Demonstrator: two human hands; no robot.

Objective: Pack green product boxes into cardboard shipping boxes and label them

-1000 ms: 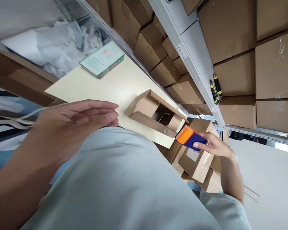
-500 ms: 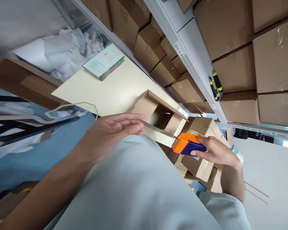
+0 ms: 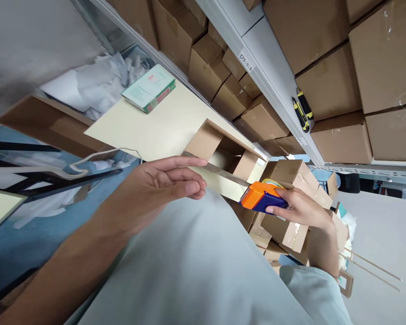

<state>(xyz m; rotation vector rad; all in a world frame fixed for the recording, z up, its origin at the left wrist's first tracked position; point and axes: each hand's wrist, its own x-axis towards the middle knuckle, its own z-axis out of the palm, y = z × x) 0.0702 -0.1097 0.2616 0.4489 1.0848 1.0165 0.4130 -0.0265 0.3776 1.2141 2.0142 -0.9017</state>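
Observation:
My right hand (image 3: 296, 205) grips an orange and dark blue tape dispenser (image 3: 262, 198), with the thumb along its lower side and a roll partly showing behind it. Just left of the dispenser, a cardboard box (image 3: 201, 137) lies on the pale yellow tabletop (image 3: 155, 133), its opening facing me and its flaps spread. My left hand (image 3: 171, 180) is at the box's near left edge, fingers stretched out and thumb close to them, holding nothing. Whether its fingertips touch the box I cannot tell.
A green and white box (image 3: 150, 88) lies at the table's far end. Shelves of cardboard boxes (image 3: 328, 85) rise beyond, with two yellow-black utility knives (image 3: 302, 110) on a ledge. Crumpled white paper (image 3: 94, 83) fills a container at left. More boxes (image 3: 287, 180) are stacked at right.
The view has shifted a little. My left hand's lower fingers have curled slightly, and the tape dispenser in my right hand now appears closer to the box's near edge.

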